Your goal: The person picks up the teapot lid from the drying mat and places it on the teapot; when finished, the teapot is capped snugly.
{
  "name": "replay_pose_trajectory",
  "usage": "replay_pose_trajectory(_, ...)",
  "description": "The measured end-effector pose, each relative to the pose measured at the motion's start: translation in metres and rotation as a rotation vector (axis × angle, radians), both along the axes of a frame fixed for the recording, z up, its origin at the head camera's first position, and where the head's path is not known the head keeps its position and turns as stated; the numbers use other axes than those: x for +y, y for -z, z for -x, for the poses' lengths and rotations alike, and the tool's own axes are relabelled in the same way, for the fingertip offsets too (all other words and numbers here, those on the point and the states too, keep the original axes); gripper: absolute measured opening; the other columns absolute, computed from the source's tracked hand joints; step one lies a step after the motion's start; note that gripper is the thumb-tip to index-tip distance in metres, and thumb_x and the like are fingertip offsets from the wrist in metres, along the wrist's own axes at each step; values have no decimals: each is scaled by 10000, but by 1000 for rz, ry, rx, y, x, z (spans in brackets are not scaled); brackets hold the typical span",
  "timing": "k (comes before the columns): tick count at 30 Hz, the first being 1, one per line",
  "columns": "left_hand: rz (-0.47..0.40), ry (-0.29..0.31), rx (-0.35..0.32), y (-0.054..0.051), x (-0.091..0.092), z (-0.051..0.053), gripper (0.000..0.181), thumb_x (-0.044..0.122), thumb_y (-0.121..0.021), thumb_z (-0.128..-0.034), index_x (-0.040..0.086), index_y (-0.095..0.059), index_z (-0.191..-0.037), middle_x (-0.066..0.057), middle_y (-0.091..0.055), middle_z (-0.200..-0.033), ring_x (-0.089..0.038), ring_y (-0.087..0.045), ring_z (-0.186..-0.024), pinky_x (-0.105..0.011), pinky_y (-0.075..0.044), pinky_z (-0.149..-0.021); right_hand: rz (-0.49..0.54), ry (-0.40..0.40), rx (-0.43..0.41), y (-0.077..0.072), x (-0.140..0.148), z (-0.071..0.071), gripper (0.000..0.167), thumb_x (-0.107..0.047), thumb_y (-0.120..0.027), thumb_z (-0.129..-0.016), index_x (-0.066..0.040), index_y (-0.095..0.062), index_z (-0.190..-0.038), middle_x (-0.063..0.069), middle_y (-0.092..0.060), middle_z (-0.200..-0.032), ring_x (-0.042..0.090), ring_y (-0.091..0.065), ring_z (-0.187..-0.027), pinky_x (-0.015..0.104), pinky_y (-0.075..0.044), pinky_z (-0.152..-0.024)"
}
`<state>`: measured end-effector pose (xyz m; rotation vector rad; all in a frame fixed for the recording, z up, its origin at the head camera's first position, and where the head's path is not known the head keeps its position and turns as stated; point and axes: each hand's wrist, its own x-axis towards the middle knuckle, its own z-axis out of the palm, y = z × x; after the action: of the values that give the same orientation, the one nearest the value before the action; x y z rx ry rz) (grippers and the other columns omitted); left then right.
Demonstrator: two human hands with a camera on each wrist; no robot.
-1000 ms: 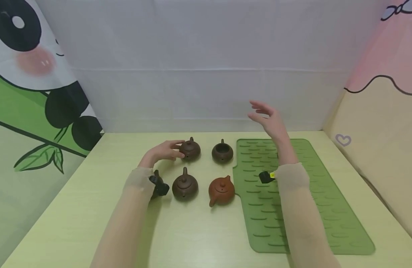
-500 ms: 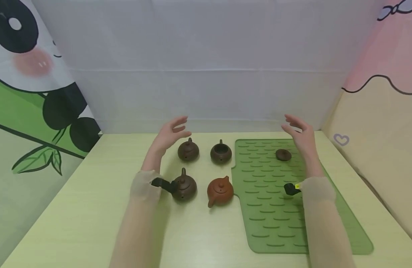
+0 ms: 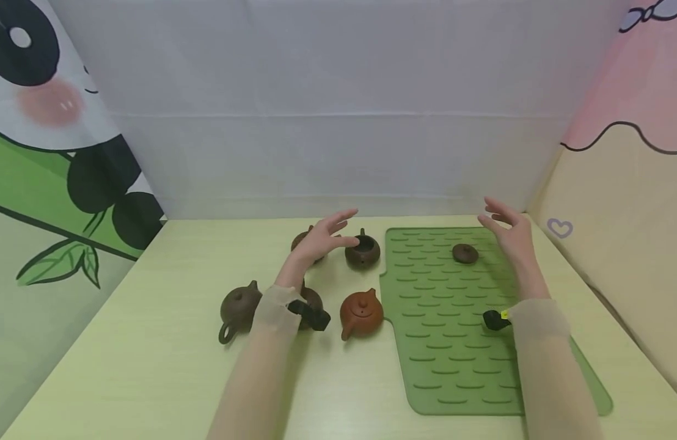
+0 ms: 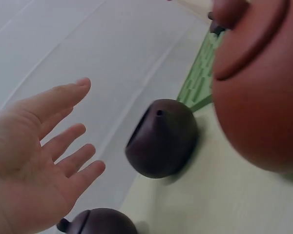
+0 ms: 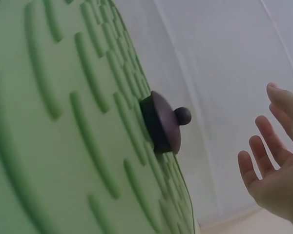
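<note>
My left hand (image 3: 319, 242) hovers at the back of the table with its fingers loosely extended, holding nothing. Its thumb appears beside a dark lidless teapot (image 3: 363, 254); the left wrist view shows the hand apart from that teapot (image 4: 163, 139). Partly hidden behind the left hand is a dark lidded teapot (image 3: 300, 237). My right hand (image 3: 513, 235) is raised above the far right of the green mat (image 3: 443, 366), fingers relaxed and holding nothing. To its left a dark teapot lid (image 3: 465, 253) lies knob up on the mat, also seen as a lid (image 5: 161, 122) in the right wrist view.
A reddish-brown lidded teapot (image 3: 362, 314) stands beside the mat's left edge. Another dark teapot (image 3: 312, 299) is partly covered by the left wrist camera, and one more teapot (image 3: 239, 307) stands left of the forearm. A white cloth wall (image 3: 338, 153) borders the table's back.
My left hand has moved right from the back-left teapot toward the lidless one, holding nothing. My right hand has shifted right and slightly down, uncovering the lid on the mat.
</note>
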<state>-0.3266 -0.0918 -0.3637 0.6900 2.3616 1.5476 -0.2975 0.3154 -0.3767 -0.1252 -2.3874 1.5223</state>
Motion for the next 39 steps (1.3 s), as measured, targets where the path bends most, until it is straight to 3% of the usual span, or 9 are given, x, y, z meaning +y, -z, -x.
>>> replay_pose_trajectory(6, 88, 47, -48, 16, 5, 0, 776, 148, -697, -924, 220, -276, -1572, -15, -191, -1670, -302, -165, -1551, -536, -262, -1222, -51, -97, -81, 5, 5, -5, 637, -501, -628, -933, -248, -447, -1490, 70, -424, -1561, 297, -377, -1404, 567, -328, -1142)
replay_pose_trajectory(10, 126, 73, -57, 21, 8, 0, 823, 106, -695, -917, 198, -224, -1586, -37, -162, -1676, -347, -155, -1546, -520, -253, -1230, -81, -132, -122, 8, 6, -6, 664, -534, -619, -927, -238, -439, -1493, 112, -408, -1565, 311, -368, -1412, 598, -312, -1142)
replay_pose_trajectory(18, 210, 55, -74, 26, 10, -1, 840, 73, -693, -902, 142, -211, -1587, -91, -178, -1669, -372, -177, -1535, -520, -246, -1232, -121, -156, -147, 19, 9, -4, 634, -510, -611, -941, -197, -472, -1474, 156, -468, -1514, 256, -451, -1302, 593, -332, -1131)
replay_pose_trajectory(24, 220, 36, -59, 31, 8, -1, 750, 46, -640, -936, 96, -247, -1572, -127, -228, -1650, -388, -250, -1509, -500, -320, -1203, -196, -243, -179, 24, 14, -4, 625, -452, -609, -964, -134, -461, -1481, 195, -470, -1503, 119, -526, -1198, 551, -381, -1115)
replay_pose_trajectory(31, 233, -8, -47, 35, 6, 0, 693, 84, -631, -953, 129, -300, -1560, -168, -321, -1607, -399, -411, -1425, -510, -377, -1161, -230, -358, -266, 28, 21, -6, 597, -380, -591, -991, -62, -448, -1476, 199, -446, -1520, 395, -476, -1336, 575, -373, -1123)
replay_pose_trajectory(39, 239, -13, -52, 38, 4, 0, 686, 105, -629, -959, 144, -303, -1562, -198, -355, -1582, -408, -452, -1394, -525, -361, -1168, -193, -388, -305, 35, 28, -3, 553, -314, -619, -983, -47, -485, -1448, 222, -453, -1508, 391, -382, -1424, 603, -258, -1184)
